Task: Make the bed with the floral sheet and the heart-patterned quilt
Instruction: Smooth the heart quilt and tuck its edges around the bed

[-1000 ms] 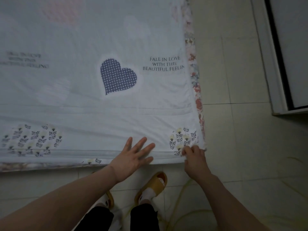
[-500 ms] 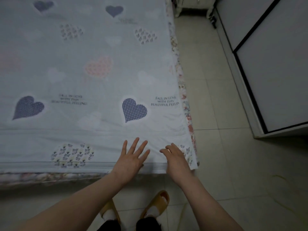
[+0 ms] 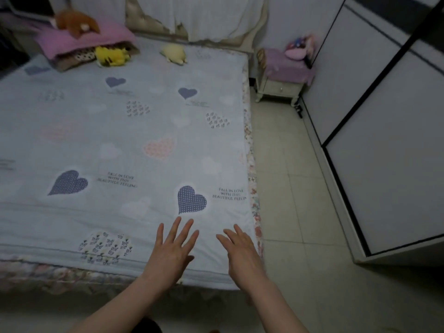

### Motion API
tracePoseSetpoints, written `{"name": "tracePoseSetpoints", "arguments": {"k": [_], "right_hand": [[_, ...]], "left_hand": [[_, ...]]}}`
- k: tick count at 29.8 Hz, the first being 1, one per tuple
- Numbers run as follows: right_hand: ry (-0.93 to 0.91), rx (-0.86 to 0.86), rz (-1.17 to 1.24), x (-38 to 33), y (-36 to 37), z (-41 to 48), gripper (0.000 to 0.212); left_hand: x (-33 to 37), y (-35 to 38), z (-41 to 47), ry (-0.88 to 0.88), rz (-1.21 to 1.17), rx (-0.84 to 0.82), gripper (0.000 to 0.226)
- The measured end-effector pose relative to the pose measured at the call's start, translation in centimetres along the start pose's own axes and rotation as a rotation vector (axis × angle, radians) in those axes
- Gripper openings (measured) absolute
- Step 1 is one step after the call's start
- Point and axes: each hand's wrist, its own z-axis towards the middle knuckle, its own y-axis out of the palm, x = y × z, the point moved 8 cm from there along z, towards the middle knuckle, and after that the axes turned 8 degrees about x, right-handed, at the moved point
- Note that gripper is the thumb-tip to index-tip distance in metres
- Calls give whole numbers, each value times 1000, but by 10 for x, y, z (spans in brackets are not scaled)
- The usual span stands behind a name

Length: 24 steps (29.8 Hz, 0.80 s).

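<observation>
The pale blue heart-patterned quilt (image 3: 134,145) lies spread flat over the bed, reaching the near edge and the right edge. The floral sheet (image 3: 252,179) shows as a narrow strip along the right side and below the quilt's near hem. My left hand (image 3: 171,251) lies flat with fingers spread on the quilt near the foot edge. My right hand (image 3: 241,252) rests beside it, fingers straight, close to the quilt's near right corner. Neither hand holds anything.
A pink pillow (image 3: 81,42) with a brown plush toy (image 3: 77,21), a yellow plush (image 3: 110,56) and a cream plush (image 3: 174,54) sit at the head of the bed. A bedside cabinet (image 3: 281,75) stands at the far right. A wardrobe (image 3: 384,140) lines the right wall, across tiled floor (image 3: 295,188).
My right hand has let go of the quilt's near right corner and now lies flat on it. The view has tilted up, showing the whole bed and headboard.
</observation>
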Motion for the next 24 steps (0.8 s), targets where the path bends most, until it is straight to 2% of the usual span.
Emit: {"name": "tracePoseSetpoints", "arguments": {"k": [8,14,20,22,24], "right_hand": [[-116,41,-5,0,-30,25,85],[-154,76,28,11,-52,49,85],[-328,91,-18,40,-61,85,89],[-404,-12,-65,49,-56,98,85],[-480,-139,-143,64,-54,111,96]], "left_hand": [[-2,-29,24,-93,-5,148,84],[-10,-30,59,-86,45,182,88],[6,-28,89,-197,73,178,99],[15,-31,98,-250,100,199,100],[30,-33,107,-330,116,217,102]]}}
